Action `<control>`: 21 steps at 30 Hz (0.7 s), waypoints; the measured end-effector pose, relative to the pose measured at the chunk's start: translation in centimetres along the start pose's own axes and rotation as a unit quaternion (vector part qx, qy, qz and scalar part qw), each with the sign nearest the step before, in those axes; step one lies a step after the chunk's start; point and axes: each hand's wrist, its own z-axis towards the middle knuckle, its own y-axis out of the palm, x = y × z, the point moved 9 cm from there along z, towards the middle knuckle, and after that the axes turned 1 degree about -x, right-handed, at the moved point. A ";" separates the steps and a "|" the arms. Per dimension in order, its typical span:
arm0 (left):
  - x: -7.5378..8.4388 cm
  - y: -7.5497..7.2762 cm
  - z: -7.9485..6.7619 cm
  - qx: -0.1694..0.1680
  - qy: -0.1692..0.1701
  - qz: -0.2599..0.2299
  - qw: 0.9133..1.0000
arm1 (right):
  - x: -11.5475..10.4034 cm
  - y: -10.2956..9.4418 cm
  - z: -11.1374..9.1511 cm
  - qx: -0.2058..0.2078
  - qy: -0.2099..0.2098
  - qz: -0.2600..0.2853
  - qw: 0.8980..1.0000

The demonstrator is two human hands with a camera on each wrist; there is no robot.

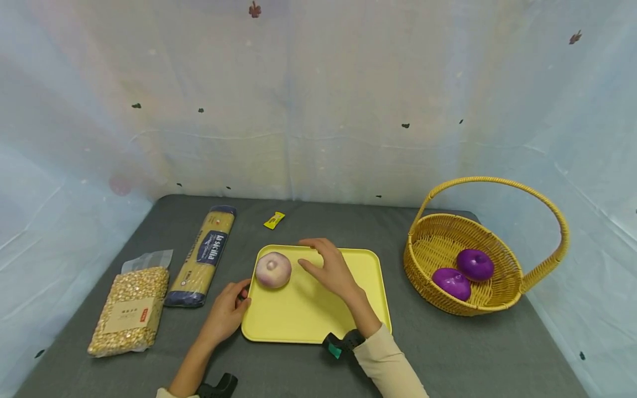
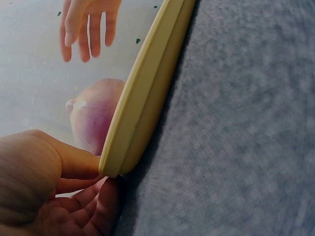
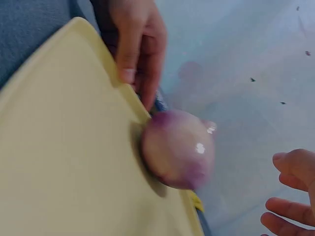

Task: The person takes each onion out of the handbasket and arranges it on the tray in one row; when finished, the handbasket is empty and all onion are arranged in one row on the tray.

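A pale purple-and-white onion (image 1: 273, 270) sits near the upper left corner of a yellow tray (image 1: 318, 315). My left hand (image 1: 226, 312) pinches the tray's left rim; in the left wrist view the thumb (image 2: 81, 162) lies at the rim and the other fingers curl beside its underside. Over the tray, to the right of the onion, my right hand (image 1: 330, 271) hovers with its thumb and fingers spread. The right wrist view shows a gap between the onion (image 3: 178, 149) and the right hand (image 3: 295, 189), which holds nothing.
At the right stands a yellow wicker basket (image 1: 423, 276) with a tall handle, holding two glossy purple round things (image 1: 475, 265). On the left lie a pack of spaghetti (image 1: 204, 257) and a clear bag of corn kernels (image 1: 131, 309). A small yellow packet (image 1: 274, 220) lies behind the tray.
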 end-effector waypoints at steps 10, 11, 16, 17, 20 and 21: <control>0.1 -0.1 -0.1 0.006 0.007 0.002 1.000 | 0.9 -4.8 -0.8 0.062 -0.001 0.012 0.998; 0.0 -0.1 0.0 0.006 0.007 0.000 1.000 | 0.9 -5.3 -1.0 0.068 -0.004 0.015 0.998; 0.1 -0.1 0.0 0.004 0.008 -0.001 1.000 | 1.1 -7.5 -1.7 0.097 -0.014 0.010 0.995; 0.0 0.0 0.0 0.004 0.007 -0.001 1.000 | 1.2 -7.8 -1.9 0.102 -0.016 0.006 0.995; -0.1 0.0 0.0 0.002 0.002 -0.003 1.000 | 1.5 -8.8 -2.4 0.113 -0.016 -0.002 0.993; -0.1 0.0 0.0 0.002 0.000 -0.002 1.000 | 1.6 -9.0 -2.5 0.115 -0.016 -0.004 0.993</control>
